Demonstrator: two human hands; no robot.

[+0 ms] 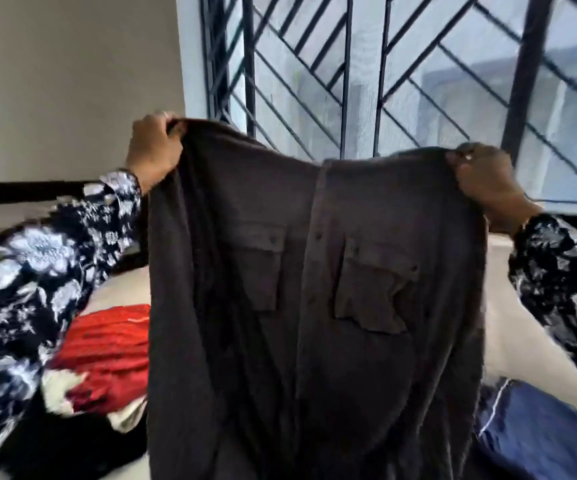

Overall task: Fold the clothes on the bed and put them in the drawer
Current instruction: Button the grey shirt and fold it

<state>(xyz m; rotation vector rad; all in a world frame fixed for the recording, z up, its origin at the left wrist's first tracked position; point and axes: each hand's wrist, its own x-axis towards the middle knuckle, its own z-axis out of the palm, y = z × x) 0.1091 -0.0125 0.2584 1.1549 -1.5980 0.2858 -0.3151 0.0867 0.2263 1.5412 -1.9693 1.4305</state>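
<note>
A dark grey button-up shirt (314, 306) with two chest pockets hangs spread out in front of me, above the bed (522, 334). My left hand (154, 150) grips its upper left shoulder. At the upper right shoulder, my right hand (484, 181) grips the cloth. The shirt's front faces me and its lower part drops out of view at the bottom. It hides most of the bed behind it. No drawer is in view.
A red garment (107, 348) lies on the bed at the left, with white cloth (60, 393) and black cloth (72, 445) beside it. A blue garment (539, 434) lies at the lower right. A barred window (384, 81) and a grey wall (72, 81) stand behind.
</note>
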